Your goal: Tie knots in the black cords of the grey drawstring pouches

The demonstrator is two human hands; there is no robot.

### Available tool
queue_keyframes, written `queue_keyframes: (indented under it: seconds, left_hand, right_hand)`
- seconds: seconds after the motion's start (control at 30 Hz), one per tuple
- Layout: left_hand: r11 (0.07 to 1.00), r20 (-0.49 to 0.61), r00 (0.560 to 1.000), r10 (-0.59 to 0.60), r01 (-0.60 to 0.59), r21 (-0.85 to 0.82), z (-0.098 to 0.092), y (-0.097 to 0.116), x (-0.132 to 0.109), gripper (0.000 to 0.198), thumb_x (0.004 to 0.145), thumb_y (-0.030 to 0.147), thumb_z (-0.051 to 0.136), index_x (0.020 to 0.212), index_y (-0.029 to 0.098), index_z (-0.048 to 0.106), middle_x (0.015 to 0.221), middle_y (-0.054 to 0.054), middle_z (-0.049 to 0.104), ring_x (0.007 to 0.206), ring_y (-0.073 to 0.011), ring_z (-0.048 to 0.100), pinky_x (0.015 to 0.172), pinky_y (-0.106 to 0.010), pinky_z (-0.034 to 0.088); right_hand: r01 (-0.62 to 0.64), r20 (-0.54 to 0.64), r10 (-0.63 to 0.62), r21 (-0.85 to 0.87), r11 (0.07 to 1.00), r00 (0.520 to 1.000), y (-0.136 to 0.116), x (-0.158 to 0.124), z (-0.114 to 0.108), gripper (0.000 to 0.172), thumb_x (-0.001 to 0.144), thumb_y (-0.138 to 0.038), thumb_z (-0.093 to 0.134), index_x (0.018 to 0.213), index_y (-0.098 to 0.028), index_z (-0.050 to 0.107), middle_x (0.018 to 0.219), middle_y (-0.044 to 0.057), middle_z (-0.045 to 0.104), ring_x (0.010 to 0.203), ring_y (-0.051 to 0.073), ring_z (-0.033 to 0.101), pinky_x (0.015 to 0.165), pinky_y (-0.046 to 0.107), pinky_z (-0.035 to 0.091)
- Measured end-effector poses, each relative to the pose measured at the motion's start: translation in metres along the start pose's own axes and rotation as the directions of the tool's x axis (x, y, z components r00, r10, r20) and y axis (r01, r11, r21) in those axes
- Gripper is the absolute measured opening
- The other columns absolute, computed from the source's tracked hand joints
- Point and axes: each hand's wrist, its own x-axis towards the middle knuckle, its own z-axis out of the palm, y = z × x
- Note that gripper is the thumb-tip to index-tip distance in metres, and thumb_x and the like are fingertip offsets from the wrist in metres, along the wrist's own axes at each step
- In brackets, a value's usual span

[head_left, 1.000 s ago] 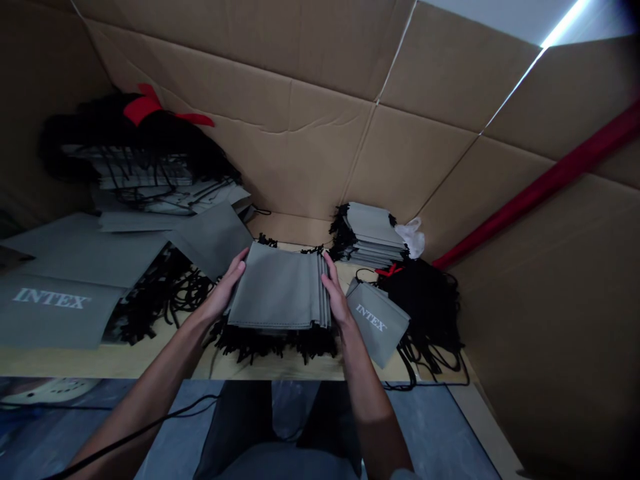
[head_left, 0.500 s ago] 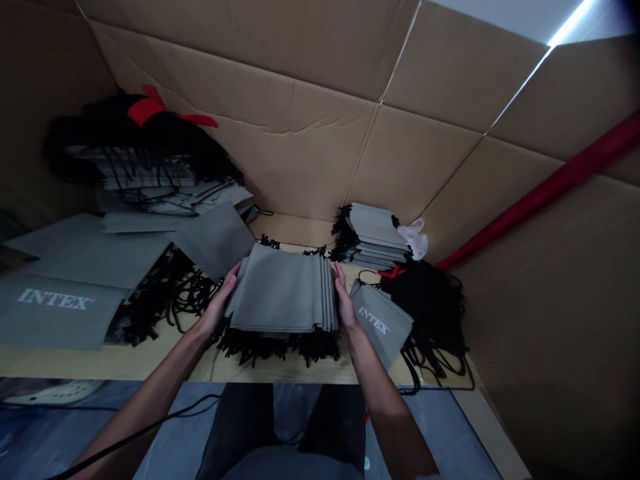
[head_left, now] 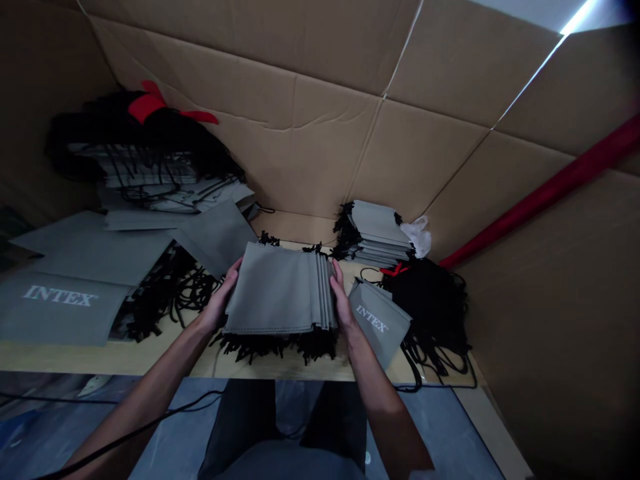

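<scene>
A stack of grey fabric bags (head_left: 277,290) with black drawstring cords hanging from its near edge sits between my hands over the wooden table (head_left: 150,357). My left hand (head_left: 220,301) presses against the stack's left side, fingers closed on its edge. My right hand (head_left: 341,301) grips the right side, where the bag edges fan out. Beside my right hand lies a single grey bag printed INTEX (head_left: 379,321).
A second grey bag stack (head_left: 376,232) stands at the back by a white scrap (head_left: 417,235). Black cords (head_left: 433,300) pile up at right. Large grey INTEX bags (head_left: 65,293) and loose cords (head_left: 165,293) cover the left. Cardboard walls surround the table; a red pipe (head_left: 545,190) runs along the right.
My hands have squeezed the stack a little closer together and lifted its far edge slightly; the view has shifted a bit. Nothing else moved.
</scene>
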Motion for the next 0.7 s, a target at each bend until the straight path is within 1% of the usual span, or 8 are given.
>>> queue_keyframes:
  seconds: [0.07, 0.13, 0.2, 0.3, 0.43, 0.57, 0.63, 0.7]
  left_hand:
    - [0.998, 0.007, 1.000, 0.014, -0.013, -0.058, -0.004, 0.007, -0.006, 0.078, 0.120, 0.074, 0.062, 0.181, 0.026, 0.055, 0.186, -0.020, 0.056, 0.167, -0.0425, 0.061, 0.140, -0.072, 0.050]
    - [0.996, 0.031, 0.999, 0.031, -0.028, -0.085, -0.010, 0.016, -0.013, 0.097, 0.115, 0.091, 0.051, 0.191, 0.031, 0.042, 0.197, -0.018, 0.044, 0.180, -0.0443, 0.047, 0.150, -0.070, 0.037]
    - [0.996, 0.067, 0.997, 0.040, -0.034, -0.085, -0.016, 0.024, -0.019, 0.110, 0.106, 0.099, 0.057, 0.193, 0.034, 0.039, 0.202, -0.013, 0.037, 0.188, -0.0457, 0.032, 0.156, -0.066, 0.025]
    - [0.996, 0.092, 0.995, 0.037, -0.029, -0.081, -0.021, 0.031, -0.025, 0.112, 0.100, 0.098, 0.069, 0.190, 0.036, 0.045, 0.203, -0.009, 0.036, 0.190, -0.0486, 0.024, 0.158, -0.067, 0.015]
    - [0.995, 0.095, 0.995, 0.002, 0.008, -0.103, -0.017, 0.031, -0.026, 0.102, 0.104, 0.094, 0.066, 0.187, 0.036, 0.051, 0.200, -0.008, 0.043, 0.188, -0.0501, 0.027, 0.157, -0.070, 0.015]
    - [0.989, 0.084, 0.996, -0.012, 0.024, -0.149, -0.010, 0.023, -0.021, 0.096, 0.106, 0.092, 0.065, 0.184, 0.036, 0.055, 0.199, -0.007, 0.045, 0.187, -0.0488, 0.030, 0.158, -0.068, 0.013]
    - [0.983, 0.069, 0.998, -0.001, 0.014, -0.181, -0.007, 0.017, -0.016, 0.095, 0.109, 0.090, 0.062, 0.184, 0.033, 0.054, 0.197, -0.012, 0.045, 0.185, -0.0468, 0.035, 0.157, -0.070, 0.014]
    - [0.978, 0.051, 0.999, 0.016, -0.005, -0.208, -0.004, 0.011, -0.009, 0.090, 0.114, 0.085, 0.060, 0.184, 0.028, 0.053, 0.194, -0.017, 0.047, 0.181, -0.0451, 0.042, 0.154, -0.074, 0.020]
  right_hand:
    - [-0.008, -0.008, 0.007, -0.047, 0.999, 1.000, 0.004, 0.003, -0.010, 0.056, 0.117, -0.048, 0.082, 0.166, -0.023, 0.069, 0.177, 0.017, 0.064, 0.158, 0.041, 0.068, 0.131, 0.070, 0.059]
    - [-0.022, 0.002, 0.022, -0.103, 0.994, 1.000, 0.007, 0.004, -0.024, 0.052, 0.117, -0.047, 0.083, 0.162, -0.022, 0.072, 0.171, 0.016, 0.069, 0.151, 0.039, 0.073, 0.126, 0.066, 0.064]
    - [-0.039, 0.036, 0.045, -0.163, 0.986, 0.998, 0.009, 0.002, -0.041, 0.045, 0.117, -0.046, 0.082, 0.155, -0.022, 0.075, 0.164, 0.015, 0.073, 0.144, 0.036, 0.076, 0.122, 0.062, 0.067]
    - [-0.056, 0.133, 0.088, -0.231, 0.971, 0.987, 0.009, -0.006, -0.067, 0.036, 0.118, -0.045, 0.082, 0.147, -0.022, 0.079, 0.154, 0.014, 0.078, 0.133, 0.031, 0.080, 0.115, 0.055, 0.071]
    - [-0.075, 0.208, 0.127, -0.243, 0.967, 0.970, 0.005, -0.013, -0.091, 0.031, 0.119, -0.043, 0.081, 0.142, -0.023, 0.080, 0.149, 0.013, 0.080, 0.125, 0.028, 0.081, 0.110, 0.051, 0.073]
    - [-0.104, 0.160, 0.127, -0.141, 0.984, 0.979, 0.005, -0.011, -0.085, 0.034, 0.118, -0.044, 0.081, 0.145, -0.023, 0.080, 0.155, 0.013, 0.078, 0.133, 0.031, 0.080, 0.116, 0.055, 0.070]
    - [-0.116, 0.120, 0.120, -0.042, 0.992, 0.985, 0.007, -0.008, -0.068, 0.041, 0.118, -0.046, 0.082, 0.151, -0.022, 0.077, 0.160, 0.015, 0.076, 0.141, 0.034, 0.077, 0.120, 0.059, 0.068]
    - [-0.130, 0.104, 0.122, 0.076, 0.989, 0.987, 0.008, -0.006, -0.047, 0.049, 0.118, -0.049, 0.081, 0.159, -0.023, 0.073, 0.167, 0.016, 0.072, 0.145, 0.036, 0.076, 0.124, 0.063, 0.066]
